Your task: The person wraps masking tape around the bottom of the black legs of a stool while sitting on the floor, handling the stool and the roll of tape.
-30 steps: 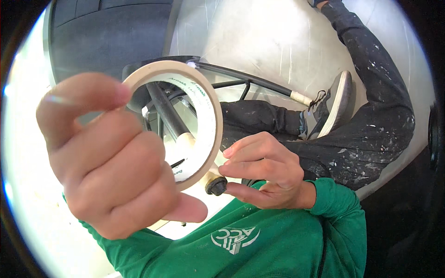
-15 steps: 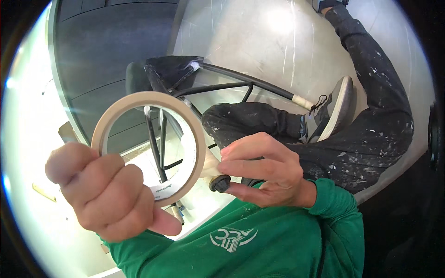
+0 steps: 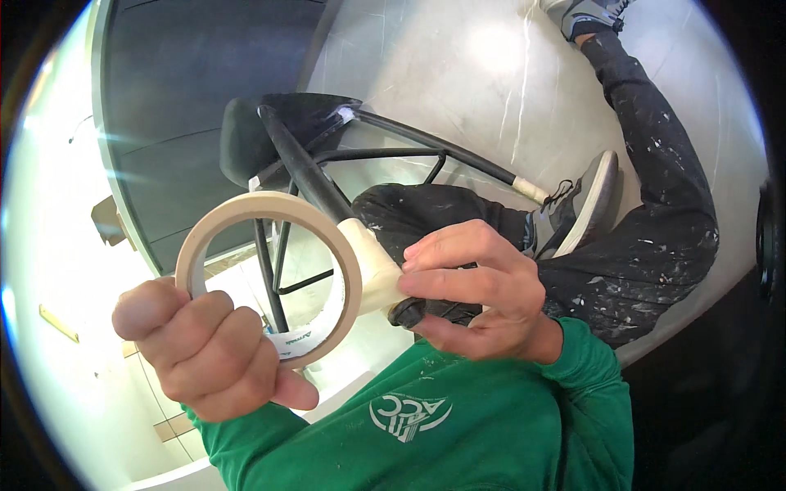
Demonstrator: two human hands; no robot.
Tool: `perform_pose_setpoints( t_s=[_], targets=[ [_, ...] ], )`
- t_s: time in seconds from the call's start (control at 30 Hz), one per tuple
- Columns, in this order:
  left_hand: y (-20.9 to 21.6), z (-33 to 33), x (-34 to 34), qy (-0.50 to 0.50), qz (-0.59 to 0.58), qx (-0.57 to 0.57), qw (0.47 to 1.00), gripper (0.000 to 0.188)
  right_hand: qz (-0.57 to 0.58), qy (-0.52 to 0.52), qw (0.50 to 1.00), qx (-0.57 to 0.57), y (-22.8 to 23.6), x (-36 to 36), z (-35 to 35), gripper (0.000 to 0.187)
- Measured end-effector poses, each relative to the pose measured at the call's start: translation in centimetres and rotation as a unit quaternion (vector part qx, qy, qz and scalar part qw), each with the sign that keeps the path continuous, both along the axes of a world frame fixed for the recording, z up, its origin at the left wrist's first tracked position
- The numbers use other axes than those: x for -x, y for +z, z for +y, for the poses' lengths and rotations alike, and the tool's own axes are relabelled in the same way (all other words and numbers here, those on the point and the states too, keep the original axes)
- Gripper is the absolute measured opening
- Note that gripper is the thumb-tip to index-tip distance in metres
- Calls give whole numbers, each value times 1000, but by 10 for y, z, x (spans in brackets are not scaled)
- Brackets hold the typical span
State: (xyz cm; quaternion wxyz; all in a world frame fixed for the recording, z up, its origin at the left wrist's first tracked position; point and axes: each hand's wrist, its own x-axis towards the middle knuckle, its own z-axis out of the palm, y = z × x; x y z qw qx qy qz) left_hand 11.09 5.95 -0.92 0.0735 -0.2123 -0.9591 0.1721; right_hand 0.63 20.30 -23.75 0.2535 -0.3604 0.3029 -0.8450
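Note:
My left hand (image 3: 209,348) is closed round the lower left of a roll of beige masking tape (image 3: 350,274), its fingers passing through the ring. From the roll a strip of tape runs to a black metal stool leg (image 3: 307,168), whose lower end carries a beige tape wrap (image 3: 366,250). With fingers and thumb, my right hand (image 3: 483,295) grips this leg end near its black rubber foot (image 3: 407,312). The leg belongs to a black stool (image 3: 246,143) tipped on its side, and another of its legs ends in a beige tape wrap (image 3: 530,190).
My legs in paint-spotted black trousers (image 3: 647,233) lie to the right, with a grey shoe (image 3: 585,204) close to the far taped leg. Behind the stool stands a dark grey panel (image 3: 205,65). Pale marble-look floor (image 3: 426,74) stretches beyond.
The tape roll and my left hand have shifted slightly right and down. My right hand has moved slightly right with the leg end, and more of its tape wrap shows.

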Motion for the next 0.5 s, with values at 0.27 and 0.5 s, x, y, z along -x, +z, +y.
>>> perform_pose_setpoints(
  t_s=[0.27, 0.5],
  targets=[
    [-17, 9, -17, -13, 82, 1, 997, 51, 24, 1, 1000, -12, 1, 6, 2, 49],
    [-33, 20, -32, -34, 151, 18, 988, 45, 62, 0, 998, -20, 3, 9, 7, 46]
  ],
)
